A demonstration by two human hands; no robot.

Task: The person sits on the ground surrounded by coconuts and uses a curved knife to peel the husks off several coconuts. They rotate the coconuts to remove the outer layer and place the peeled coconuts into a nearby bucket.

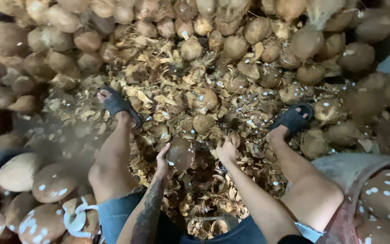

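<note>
Your left hand [163,160] cups one round brown husked coconut [180,153], fingers curled around its left side and pressed against the shell; the nut sits between your knees, just above the heap of pale brown husk shavings [168,95]. That held coconut is the landmark for everything below. Your right hand [227,149] is just right of it, apart from the shell, fingers folded in toward the palm; whether they pinch anything you cannot tell from this view. Two feet are visible, each in one dark slide sandal: the left sandal [119,105] up and left of the held coconut, the right sandal [294,118] to its right and slightly up, both standing on the shavings. Directly above the held coconut, two more brown coconuts [204,123] lie half buried in the shavings, one above the other. Beyond them, along the top edge, runs a wall of piled brown fibrous coconuts [231,45]; too many and too overlapped to count. Left and below the held coconut lies a group of smooth tan peeled coconuts with white flecks [53,183], about six showing, some cut off by the frame. Right and below it stands one worn reddish container [348,169] whose rim is in view, with at least two white-flecked peeled coconuts [387,194] inside. Small white chips are scattered across the shavings; not countable.
</note>
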